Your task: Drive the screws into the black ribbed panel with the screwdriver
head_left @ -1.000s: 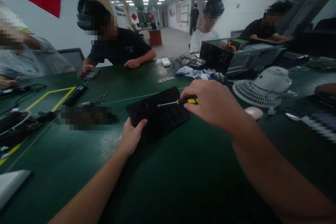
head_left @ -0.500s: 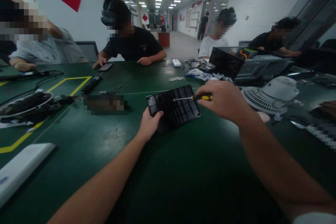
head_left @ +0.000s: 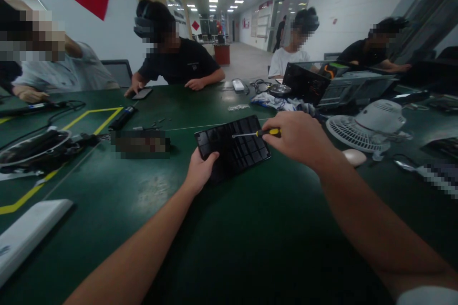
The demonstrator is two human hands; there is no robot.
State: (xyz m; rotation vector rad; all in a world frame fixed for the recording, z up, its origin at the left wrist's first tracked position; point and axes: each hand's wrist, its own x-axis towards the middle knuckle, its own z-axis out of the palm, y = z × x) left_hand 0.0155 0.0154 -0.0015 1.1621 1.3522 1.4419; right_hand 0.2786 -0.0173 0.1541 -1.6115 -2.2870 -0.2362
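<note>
My left hand grips the near left corner of a flat black rectangular panel, thumb on top and fingers hidden beneath. Its glossy face shows a grid of dark rectangles; whether these are compartments or reflections I cannot tell. My right hand is closed round the black and yellow handle of a screwdriver. The thin metal shaft points left across the panel, with its tip over the upper middle. A small bright spot shows at the tip, too small to name. Contact between tip and panel is unclear.
Right of my hands are a pale mouse and a white fan. Beyond stands an opened computer case beside crumpled cloth. A white box lies near left, cables behind it. Several people sit around the green table.
The view has shifted slightly, so most things sit a little further left. Both hands keep their holds, and the screwdriver stays over nearly the same part of the panel.
</note>
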